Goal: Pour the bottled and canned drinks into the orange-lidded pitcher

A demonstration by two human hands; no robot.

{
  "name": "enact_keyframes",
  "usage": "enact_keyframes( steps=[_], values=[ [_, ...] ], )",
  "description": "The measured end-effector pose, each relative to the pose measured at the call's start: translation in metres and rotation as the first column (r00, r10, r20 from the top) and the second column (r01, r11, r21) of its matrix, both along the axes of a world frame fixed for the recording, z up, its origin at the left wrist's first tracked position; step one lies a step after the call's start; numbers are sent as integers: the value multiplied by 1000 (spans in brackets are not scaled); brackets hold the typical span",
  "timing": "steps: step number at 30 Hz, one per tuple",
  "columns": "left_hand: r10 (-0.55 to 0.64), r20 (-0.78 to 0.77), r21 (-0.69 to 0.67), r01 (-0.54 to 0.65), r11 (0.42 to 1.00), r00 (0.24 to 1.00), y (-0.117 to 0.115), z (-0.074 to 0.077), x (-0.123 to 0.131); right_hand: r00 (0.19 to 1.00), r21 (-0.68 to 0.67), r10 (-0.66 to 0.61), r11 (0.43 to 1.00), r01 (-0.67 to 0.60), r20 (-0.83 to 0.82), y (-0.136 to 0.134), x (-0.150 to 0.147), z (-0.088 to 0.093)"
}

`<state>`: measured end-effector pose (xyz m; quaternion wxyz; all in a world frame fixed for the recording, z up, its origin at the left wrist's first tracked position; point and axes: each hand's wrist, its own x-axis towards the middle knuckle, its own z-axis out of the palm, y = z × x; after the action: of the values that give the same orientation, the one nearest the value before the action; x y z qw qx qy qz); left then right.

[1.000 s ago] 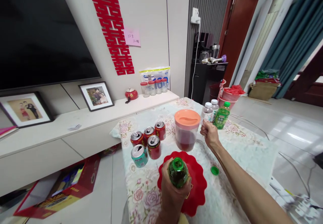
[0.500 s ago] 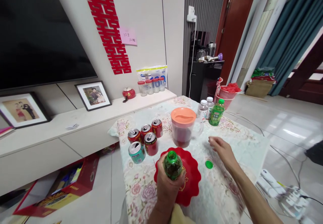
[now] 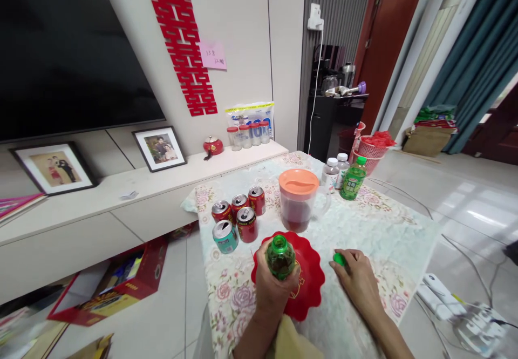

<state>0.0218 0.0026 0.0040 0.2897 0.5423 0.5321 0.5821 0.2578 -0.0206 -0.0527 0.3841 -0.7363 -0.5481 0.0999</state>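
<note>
Gripping uncapped bottle point(image 3: 280, 261), contents unclear: left hand point(image 3: 270, 290)

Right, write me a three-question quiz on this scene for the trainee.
1. Count: how many cans stand on the table?
2. True or false: the bottle in the left hand is capped.
3. Pick one: which is nearest the right hand? A) pitcher B) green cap C) teal can

Key: 1. Five. 2. False; its mouth is open. 3. B.
</note>
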Motion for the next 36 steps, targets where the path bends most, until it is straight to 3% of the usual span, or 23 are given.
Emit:
enact_keyframes(
  steps=[5, 9, 12, 16, 19, 23, 29, 36],
  values=[
    [-10, -17, -3, 10, 1000, 1000, 0, 2, 0, 999, 54, 17, 998, -15, -34, -6, -1, 7],
    [-15, -8, 23, 15, 1000, 1000, 1, 2, 1, 991, 107, 105, 990, -95, -87, -9, -11, 27],
    [-8, -13, 43, 9, 999, 1000, 2, 2, 2, 969, 156, 235, 963, -222, -74, -9, -26, 57],
    [-5, -16, 51, 6, 999, 1000, 3, 1, 2, 906, 185, 422, 890, -416, 8, -2, -47, 112],
    [6, -9, 70, -5, 998, 1000, 3, -1, 2, 843, 166, 531, 827, -537, 84, 6, -63, 149],
    [-26, 0, 97, 26, 995, 1000, 4, -4, 1, 759, 75, 629, 759, -646, 170, 18, -80, 181],
    [-57, -12, 86, 58, 995, 998, 6, -7, -1, 648, -22, 726, 670, -742, 231, 28, -89, 205],
    [-76, 11, 94, 75, 993, 997, 7, -9, -1, 560, 28, 796, 570, -821, 230, 40, -88, 201]
  ],
)
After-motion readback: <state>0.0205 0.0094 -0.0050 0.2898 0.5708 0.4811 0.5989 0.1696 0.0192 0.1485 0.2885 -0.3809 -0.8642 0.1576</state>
